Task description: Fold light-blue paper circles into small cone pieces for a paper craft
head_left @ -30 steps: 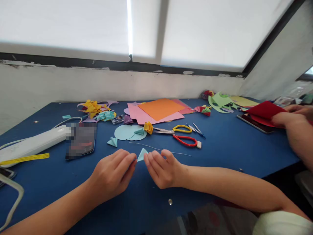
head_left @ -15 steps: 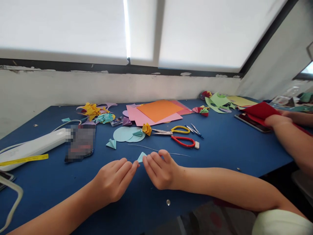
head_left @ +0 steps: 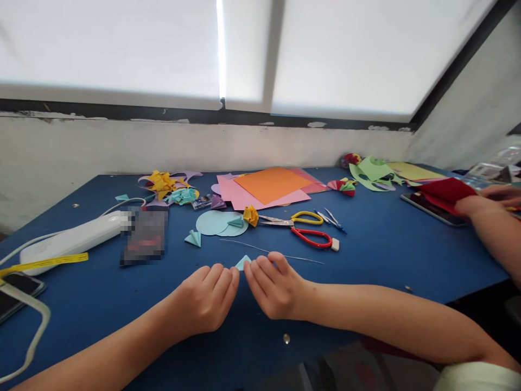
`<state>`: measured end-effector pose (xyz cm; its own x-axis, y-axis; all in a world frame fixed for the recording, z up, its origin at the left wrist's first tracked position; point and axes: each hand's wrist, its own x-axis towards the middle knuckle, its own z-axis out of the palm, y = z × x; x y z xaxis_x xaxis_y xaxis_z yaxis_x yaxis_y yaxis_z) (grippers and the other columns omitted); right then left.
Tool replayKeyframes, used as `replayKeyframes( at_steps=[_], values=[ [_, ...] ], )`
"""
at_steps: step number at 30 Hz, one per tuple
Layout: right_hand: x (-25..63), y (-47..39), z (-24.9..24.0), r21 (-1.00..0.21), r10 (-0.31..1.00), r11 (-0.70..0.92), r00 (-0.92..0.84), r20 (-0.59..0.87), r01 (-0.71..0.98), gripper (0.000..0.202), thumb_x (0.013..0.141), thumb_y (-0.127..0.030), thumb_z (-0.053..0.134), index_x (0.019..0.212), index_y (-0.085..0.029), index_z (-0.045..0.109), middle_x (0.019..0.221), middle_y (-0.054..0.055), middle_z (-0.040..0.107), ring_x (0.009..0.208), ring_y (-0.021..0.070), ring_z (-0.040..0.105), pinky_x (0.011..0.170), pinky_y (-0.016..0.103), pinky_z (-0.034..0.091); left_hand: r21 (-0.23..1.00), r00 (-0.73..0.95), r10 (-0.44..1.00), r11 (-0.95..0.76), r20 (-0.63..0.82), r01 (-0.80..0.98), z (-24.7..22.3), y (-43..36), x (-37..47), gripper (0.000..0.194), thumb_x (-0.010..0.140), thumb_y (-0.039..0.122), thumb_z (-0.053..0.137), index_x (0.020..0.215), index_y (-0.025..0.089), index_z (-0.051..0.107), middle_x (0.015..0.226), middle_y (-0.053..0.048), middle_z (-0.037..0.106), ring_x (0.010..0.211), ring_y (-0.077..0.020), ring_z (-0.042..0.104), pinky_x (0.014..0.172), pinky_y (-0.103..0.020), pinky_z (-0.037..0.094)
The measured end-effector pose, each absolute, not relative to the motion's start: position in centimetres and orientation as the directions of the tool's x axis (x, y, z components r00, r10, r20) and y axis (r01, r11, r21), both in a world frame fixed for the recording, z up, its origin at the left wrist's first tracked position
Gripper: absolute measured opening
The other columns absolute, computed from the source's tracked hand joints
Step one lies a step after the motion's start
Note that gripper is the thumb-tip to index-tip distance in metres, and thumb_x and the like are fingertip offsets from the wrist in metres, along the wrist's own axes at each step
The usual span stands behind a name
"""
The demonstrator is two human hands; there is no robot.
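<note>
Between my hands is a small piece of folded light-blue paper (head_left: 243,263), pinched at both sides. The fingers of my left hand (head_left: 207,296) close on its left corner, and those of my right hand (head_left: 273,285) grip its right edge; the lower part is hidden by fingers. Just beyond lie a thin wire (head_left: 293,257), a pleated light-blue paper cone (head_left: 194,238) and overlapping light-blue paper circles (head_left: 211,223). Another folded blue piece (head_left: 235,222) rests on the circles. A folded yellow paper piece (head_left: 251,216) sits by the tips of scissors (head_left: 311,236) with yellow and red handles.
At the left are a white power strip (head_left: 77,237), a yellow tape strip (head_left: 52,263) and a phone (head_left: 18,293). Orange (head_left: 271,184) and pink paper sheets (head_left: 236,198) lie at the back. On the right, another person's hands (head_left: 476,209) hold red paper (head_left: 445,194).
The view has shifted slightly, so things on the table appear further right. My left hand's fingers have curled in closer on the blue paper. The other person's red paper has moved a little.
</note>
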<state>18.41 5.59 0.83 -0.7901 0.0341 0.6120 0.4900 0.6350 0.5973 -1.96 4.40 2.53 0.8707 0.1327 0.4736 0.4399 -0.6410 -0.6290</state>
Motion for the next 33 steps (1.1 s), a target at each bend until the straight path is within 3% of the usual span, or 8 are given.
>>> replayKeyframes(
  at_steps=[4, 6, 10, 13, 20, 25, 29, 33],
  values=[
    [18.4, 6.0, 0.8, 0.581, -0.009, 0.685, -0.792, 0.611, 0.441, 0.019, 0.085, -0.009, 0.050, 0.094, -0.001, 0.064, 0.080, 0.011, 0.066, 0.076, 0.0220, 0.058, 0.073, 0.038, 0.039, -0.641, 0.866, 0.169, -0.610, 0.470, 0.467, 2.3, 4.1, -1.6, 0.018, 0.088, 0.010, 0.045, 0.088, 0.003, 0.062, 0.063, -0.007, 0.058, 0.056, -0.0177, 0.056, 0.047, -0.030, 0.038],
    [18.5, 6.6, 1.0, 0.524, 0.036, 0.715, -0.772, 0.635, 0.464, 0.021, 0.087, -0.011, 0.049, 0.101, -0.003, 0.062, 0.090, 0.011, 0.067, 0.085, 0.0225, 0.057, 0.077, 0.040, 0.038, -0.650, 0.857, 0.196, -0.578, 0.476, 0.493, 2.6, 4.4, -2.1, 0.016, 0.087, 0.009, 0.047, 0.088, 0.004, 0.062, 0.063, -0.006, 0.059, 0.056, -0.0171, 0.055, 0.046, -0.029, 0.036],
    [18.5, 8.7, 1.5, 0.342, 0.321, 0.702, -0.706, 0.631, 0.625, 0.032, 0.095, -0.025, 0.043, 0.119, -0.008, 0.052, 0.114, 0.013, 0.060, 0.104, 0.0250, 0.052, 0.089, 0.045, 0.033, -0.627, 0.776, 0.349, -0.457, 0.526, 0.631, 4.2, 6.7, -4.4, 0.017, 0.087, 0.004, 0.045, 0.084, 0.008, 0.062, 0.057, -0.002, 0.055, 0.052, -0.0153, 0.052, 0.044, -0.028, 0.030],
    [17.5, 11.0, 1.7, 0.214, 0.517, 0.736, -0.738, 0.434, 0.642, 0.033, 0.096, -0.031, 0.036, 0.116, -0.010, 0.053, 0.115, 0.015, 0.059, 0.111, 0.0279, 0.049, 0.091, 0.046, 0.032, -0.563, 0.663, 0.511, -0.361, 0.547, 0.743, 4.8, 8.8, -5.9, 0.026, 0.089, 0.004, 0.040, 0.077, 0.010, 0.061, 0.057, -0.004, 0.055, 0.052, -0.0160, 0.053, 0.045, -0.027, 0.028],
    [11.6, 16.2, 2.3, 0.183, 0.510, 0.795, -0.800, 0.315, 0.579, 0.050, 0.088, -0.055, 0.045, 0.111, -0.011, 0.053, 0.108, 0.015, 0.061, 0.103, 0.0259, 0.055, 0.087, 0.042, 0.039, -0.344, 0.368, 0.773, -0.206, 0.517, 0.916, 3.6, 10.8, -7.3, 0.033, 0.094, 0.023, 0.033, 0.081, 0.012, 0.061, 0.069, -0.010, 0.062, 0.063, -0.0219, 0.061, 0.046, -0.026, 0.030],
    [10.7, 17.2, 2.8, 0.235, 0.501, 0.789, -0.816, 0.288, 0.567, 0.037, 0.092, -0.044, 0.046, 0.090, -0.010, 0.059, 0.090, 0.010, 0.066, 0.095, 0.0212, 0.059, 0.093, 0.040, 0.034, -0.200, 0.209, 0.847, -0.125, 0.488, 0.972, 3.7, 11.3, -8.8, 0.036, 0.093, 0.029, 0.030, 0.090, 0.013, 0.062, 0.078, -0.011, 0.067, 0.071, -0.0229, 0.064, 0.050, -0.025, 0.036],
    [11.8, 17.4, 2.5, 0.318, 0.447, 0.791, -0.849, 0.282, 0.522, 0.027, 0.093, -0.023, 0.042, 0.077, -0.011, 0.060, 0.071, 0.004, 0.064, 0.072, 0.0139, 0.059, 0.095, 0.037, 0.030, -0.173, 0.202, 0.855, -0.134, 0.478, 0.976, 4.1, 11.1, -9.0, 0.036, 0.093, 0.027, 0.030, 0.090, 0.014, 0.063, 0.081, -0.010, 0.067, 0.074, -0.0230, 0.064, 0.051, -0.026, 0.036],
    [12.6, 18.5, 3.0, 0.355, 0.463, 0.730, -0.805, 0.371, 0.584, 0.021, 0.086, -0.012, 0.043, 0.074, -0.010, 0.060, 0.064, 0.008, 0.063, 0.064, 0.0152, 0.056, 0.091, 0.039, 0.032, -0.184, 0.252, 0.840, -0.184, 0.481, 0.966, 4.7, 10.4, -8.9, 0.030, 0.090, 0.022, 0.034, 0.091, 0.014, 0.063, 0.080, -0.008, 0.067, 0.072, -0.0223, 0.064, 0.049, -0.026, 0.034]
  ],
)
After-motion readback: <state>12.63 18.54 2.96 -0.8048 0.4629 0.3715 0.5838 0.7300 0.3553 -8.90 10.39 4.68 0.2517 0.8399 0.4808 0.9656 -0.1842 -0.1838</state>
